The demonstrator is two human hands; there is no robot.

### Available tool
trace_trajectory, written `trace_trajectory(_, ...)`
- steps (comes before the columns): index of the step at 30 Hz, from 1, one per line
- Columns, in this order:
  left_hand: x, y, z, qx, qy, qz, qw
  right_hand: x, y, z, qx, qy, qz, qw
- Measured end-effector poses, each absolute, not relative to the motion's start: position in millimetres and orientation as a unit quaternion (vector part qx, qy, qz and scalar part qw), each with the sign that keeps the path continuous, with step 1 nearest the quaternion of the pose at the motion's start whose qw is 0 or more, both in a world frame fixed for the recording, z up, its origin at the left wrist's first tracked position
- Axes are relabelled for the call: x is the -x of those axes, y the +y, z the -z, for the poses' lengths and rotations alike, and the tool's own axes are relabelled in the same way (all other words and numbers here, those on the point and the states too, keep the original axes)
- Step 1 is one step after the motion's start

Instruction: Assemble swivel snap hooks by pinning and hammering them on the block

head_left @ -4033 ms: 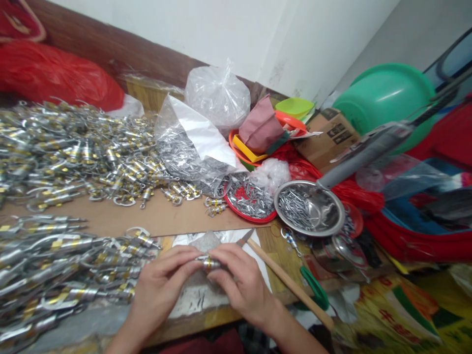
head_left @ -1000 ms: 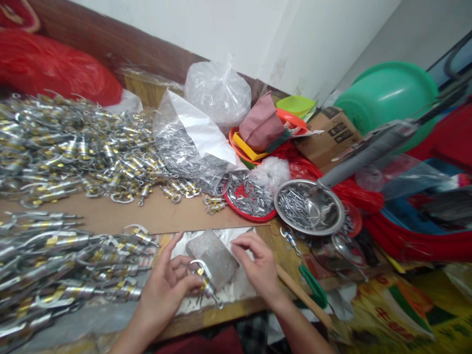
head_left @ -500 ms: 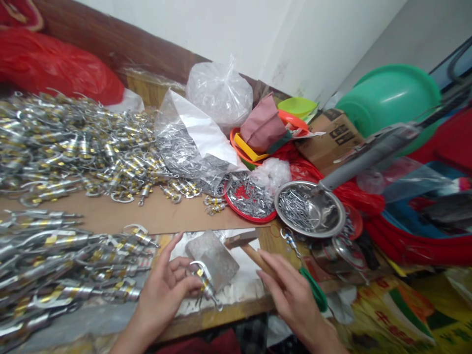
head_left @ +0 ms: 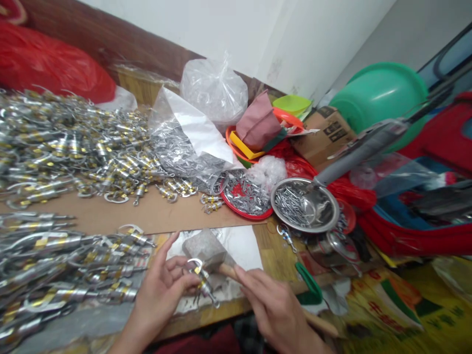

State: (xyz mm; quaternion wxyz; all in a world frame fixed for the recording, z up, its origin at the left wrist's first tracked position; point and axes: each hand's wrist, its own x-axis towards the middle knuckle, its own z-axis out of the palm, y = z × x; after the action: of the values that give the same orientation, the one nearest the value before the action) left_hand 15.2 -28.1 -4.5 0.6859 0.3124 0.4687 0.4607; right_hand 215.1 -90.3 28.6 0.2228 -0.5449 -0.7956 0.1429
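Between thumb and fingers, my left hand [head_left: 165,282] holds a small silver and yellow metal fitting [head_left: 202,281] with a curved hook, at the near edge of a grey metal block [head_left: 197,244]. My right hand [head_left: 271,305] is closed around the wooden handle [head_left: 227,270] of a hammer, whose rear end sticks out below the hand. The blurred hammer head [head_left: 213,260] is over the block, right beside the fitting; whether they touch is unclear. White paper [head_left: 250,243] lies under the block.
Many similar fittings [head_left: 66,142] are heaped at the left, with larger ones [head_left: 47,265] nearer. Beyond the block are a red tray of small parts [head_left: 245,196] and a steel bowl of pins [head_left: 295,204]. A green-handled item [head_left: 309,285] lies right of my right hand.
My right hand has moved left and down with the hammer, bringing its head from above the block's far right corner to beside the fitting. My left hand keeps its hold. The view has shifted slightly.
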Motion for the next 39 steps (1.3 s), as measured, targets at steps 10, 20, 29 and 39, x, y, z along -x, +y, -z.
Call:
trace_trajectory(10, -9, -28, 3, -0.414, 0.527, -0.427, 0.607, -270, -31, 3, 0.677, -0.697, -0.136, 0.193)
trace_trajectory(20, -3, -17, -5, -0.577, 0.528, -0.401, 0.476, -269, 79, 2, 0.757, -0.637, -0.079, 0.123)
trace_trajectory(29, -6, -26, 4, -0.615, 0.494, -0.438, 0.431, -279, 78, 4, 0.727, -0.648, -0.120, 0.193)
trace_trajectory(39, -5, -36, 1, -0.632, 0.490, -0.439, 0.410, -197, 6, -18, 0.595, -0.587, -0.316, 0.449)
